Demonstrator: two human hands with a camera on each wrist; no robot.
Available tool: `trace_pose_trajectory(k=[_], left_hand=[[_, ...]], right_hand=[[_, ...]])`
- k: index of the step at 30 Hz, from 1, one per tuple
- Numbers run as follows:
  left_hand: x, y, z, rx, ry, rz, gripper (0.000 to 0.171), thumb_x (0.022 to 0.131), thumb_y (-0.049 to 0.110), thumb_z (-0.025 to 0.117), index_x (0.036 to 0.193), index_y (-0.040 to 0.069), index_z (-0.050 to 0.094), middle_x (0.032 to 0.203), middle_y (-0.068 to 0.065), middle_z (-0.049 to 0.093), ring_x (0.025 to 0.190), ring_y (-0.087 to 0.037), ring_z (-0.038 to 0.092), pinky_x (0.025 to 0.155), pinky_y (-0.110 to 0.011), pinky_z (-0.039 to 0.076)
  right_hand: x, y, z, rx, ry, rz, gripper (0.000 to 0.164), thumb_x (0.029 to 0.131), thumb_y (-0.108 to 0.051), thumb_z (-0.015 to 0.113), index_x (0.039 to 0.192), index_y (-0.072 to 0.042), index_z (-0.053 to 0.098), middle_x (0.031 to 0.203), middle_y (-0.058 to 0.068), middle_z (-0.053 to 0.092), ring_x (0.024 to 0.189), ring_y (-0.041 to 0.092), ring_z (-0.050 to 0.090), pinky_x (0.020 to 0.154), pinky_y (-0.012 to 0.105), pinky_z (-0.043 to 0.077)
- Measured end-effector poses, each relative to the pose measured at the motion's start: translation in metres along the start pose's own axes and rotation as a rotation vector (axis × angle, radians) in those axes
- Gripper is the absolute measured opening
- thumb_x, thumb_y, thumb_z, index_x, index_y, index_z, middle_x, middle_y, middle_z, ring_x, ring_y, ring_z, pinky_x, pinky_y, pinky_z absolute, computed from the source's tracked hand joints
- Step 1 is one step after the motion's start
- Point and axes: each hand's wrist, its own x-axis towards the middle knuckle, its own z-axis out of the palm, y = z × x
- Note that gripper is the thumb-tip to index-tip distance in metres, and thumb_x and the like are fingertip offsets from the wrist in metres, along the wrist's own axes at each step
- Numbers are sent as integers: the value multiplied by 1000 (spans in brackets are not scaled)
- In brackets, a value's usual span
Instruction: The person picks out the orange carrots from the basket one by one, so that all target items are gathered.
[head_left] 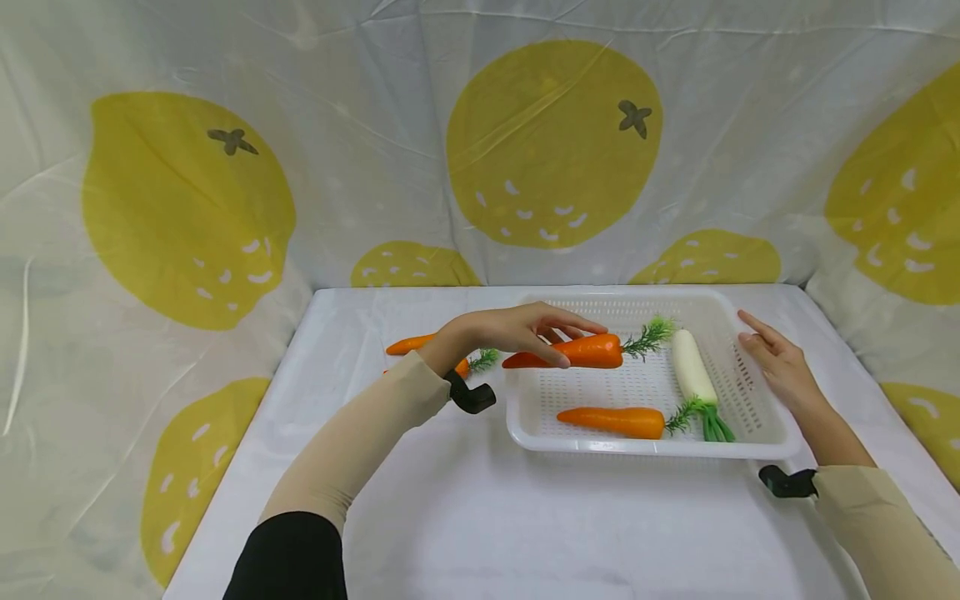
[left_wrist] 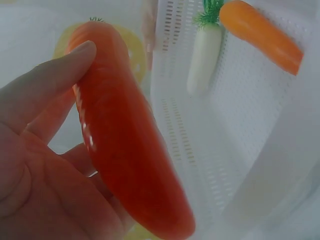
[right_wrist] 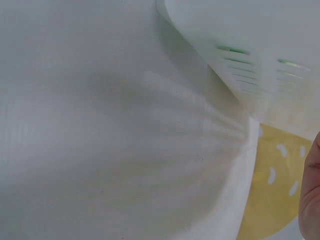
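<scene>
The left hand pinches a carrot over the left part of the white basket. If those fingers slip, the carrot may drop onto the basket's left rim and roll out. The right hand has loose, uncurled fingers at the basket's right side; if it pushes too hard, the basket could slide on the surface.

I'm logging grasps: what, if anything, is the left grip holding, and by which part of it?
The left grip holds a carrot by its orange body; its leafy top sticks out free of the hold.
</scene>
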Motion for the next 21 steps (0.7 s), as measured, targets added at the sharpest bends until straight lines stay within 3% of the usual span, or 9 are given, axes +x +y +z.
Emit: trace_pose_trajectory(k=[9, 21], left_hand=[[-38, -4, -5, 32, 51, -1, 61, 94, 11, 70, 150, 14, 47, 144, 5, 53, 132, -12, 47, 106, -33, 43], [-81, -12, -6, 25, 110, -103, 58, 95, 16, 71, 149, 24, 50, 142, 9, 54, 131, -15, 49, 106, -34, 42]], right_hand=[[-2, -6, 2, -9, -5, 42, 52, 106, -20, 52, 155, -17, 37, 88, -21, 60, 78, -7, 56, 64, 10, 47], [-2, -4, 1, -1, 1, 22, 50, 105, -19, 52, 154, -22, 41, 86, -21, 60, 77, -7, 56, 63, 10, 46]])
